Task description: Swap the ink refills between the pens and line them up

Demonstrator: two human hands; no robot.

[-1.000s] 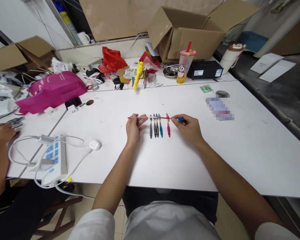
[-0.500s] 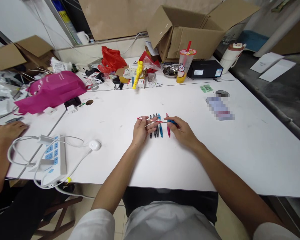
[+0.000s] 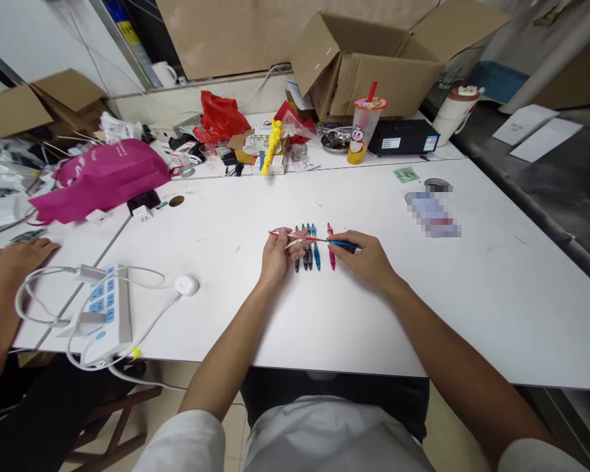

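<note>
The tabletop (image 3: 324, 321) between the forearms (image 3: 231, 341) gave a free lane from the near edge, but over the black pens (image 3: 309, 262) the left hand (image 3: 277, 254) and its thin red rod (image 3: 316, 238) blocked a straight drop; leftward, the cabled power strip (image 3: 118, 321) stood in the way

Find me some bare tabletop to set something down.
Two patches: between the pens and the near table edge; and right of your right hand, this side of the pixelated item. Crowded: around the drink cup and power strip.

Five pens (image 3: 317, 257) are lying at seven o'clock from one cup (image 3: 362, 134): three black, one blue, one pink.
</note>
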